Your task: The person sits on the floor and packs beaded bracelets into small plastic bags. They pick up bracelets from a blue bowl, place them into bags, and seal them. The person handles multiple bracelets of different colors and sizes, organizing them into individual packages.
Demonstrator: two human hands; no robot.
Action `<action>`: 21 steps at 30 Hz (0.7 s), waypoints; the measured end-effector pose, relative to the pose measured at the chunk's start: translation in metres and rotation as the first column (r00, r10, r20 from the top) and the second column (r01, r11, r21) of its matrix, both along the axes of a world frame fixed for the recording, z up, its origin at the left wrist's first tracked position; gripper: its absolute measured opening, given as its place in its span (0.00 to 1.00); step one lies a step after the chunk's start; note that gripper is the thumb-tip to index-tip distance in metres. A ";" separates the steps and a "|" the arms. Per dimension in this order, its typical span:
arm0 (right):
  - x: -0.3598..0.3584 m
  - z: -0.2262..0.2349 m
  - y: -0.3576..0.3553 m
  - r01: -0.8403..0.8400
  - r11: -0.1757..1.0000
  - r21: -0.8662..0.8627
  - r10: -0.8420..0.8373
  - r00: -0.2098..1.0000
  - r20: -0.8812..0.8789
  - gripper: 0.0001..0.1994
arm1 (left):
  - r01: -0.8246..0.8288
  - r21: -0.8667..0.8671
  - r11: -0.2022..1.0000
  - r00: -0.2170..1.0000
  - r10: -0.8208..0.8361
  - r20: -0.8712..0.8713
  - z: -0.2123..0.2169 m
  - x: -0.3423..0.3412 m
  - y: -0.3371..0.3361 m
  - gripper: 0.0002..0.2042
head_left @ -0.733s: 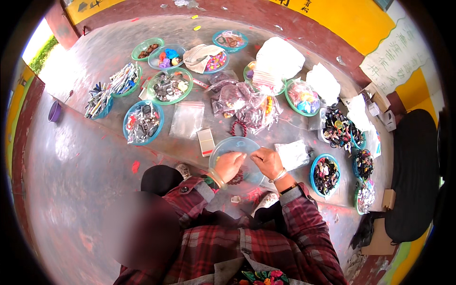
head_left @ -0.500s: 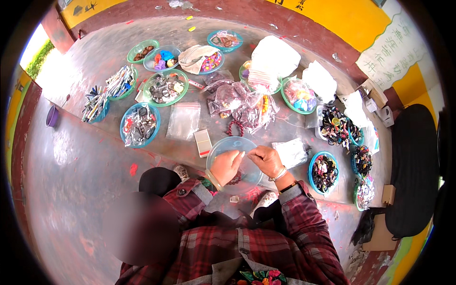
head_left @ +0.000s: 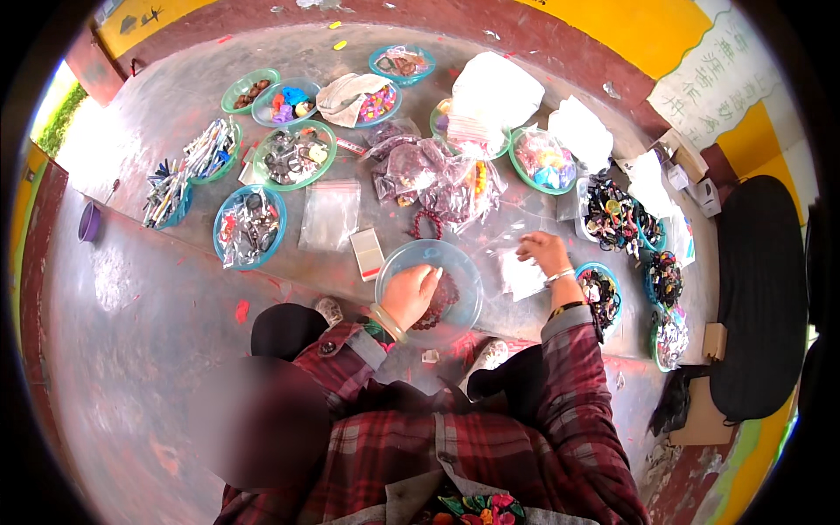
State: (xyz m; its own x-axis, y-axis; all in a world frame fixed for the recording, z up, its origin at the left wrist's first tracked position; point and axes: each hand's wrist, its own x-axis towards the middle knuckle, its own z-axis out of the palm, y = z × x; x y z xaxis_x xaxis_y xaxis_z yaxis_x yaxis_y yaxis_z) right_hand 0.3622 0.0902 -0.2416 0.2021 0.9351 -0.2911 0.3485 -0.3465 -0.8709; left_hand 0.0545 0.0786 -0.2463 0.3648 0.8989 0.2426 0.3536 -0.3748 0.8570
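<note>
Dark-red beads point(head_left: 447, 295) in clear bowl point(head_left: 471, 271), near edge of platform point(head_left: 297, 57), just right of curled left hand point(head_left: 409, 296), nearer one. Right hand point(head_left: 548, 253), fingers loosely bent, by clear bag point(head_left: 520, 278). Pinching: cannot tell.

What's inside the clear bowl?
Dark red beads show in the clear bowl, right of the left hand. The hand hides part of the interior; whatever lies beneath it can't be seen.

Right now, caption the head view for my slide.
Left hand over a clear bowl with dark red beads, right hand near a plastic bag.
</note>
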 end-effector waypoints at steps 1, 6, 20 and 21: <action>0.028 -0.023 0.000 0.046 0.998 0.049 -0.041 0.994 -0.102 0.10 | 0.010 0.003 1.000 1.000 -0.010 -0.005 0.001 0.001 0.000 0.12; 0.094 -0.067 -0.007 0.273 0.957 -0.100 -0.280 0.958 -0.060 0.09 | 0.035 -0.009 0.999 0.997 -0.035 -0.064 0.004 -0.001 0.000 0.12; 0.080 -0.134 0.057 0.190 0.969 0.157 -0.244 0.648 0.721 0.16 | 0.123 -0.032 0.992 0.992 -0.123 0.012 0.012 0.002 -0.006 0.10; 0.049 -0.134 0.074 0.188 0.970 0.151 -0.241 0.717 0.654 0.16 | 0.129 -0.030 0.991 0.992 -0.130 -0.006 0.011 0.000 -0.006 0.09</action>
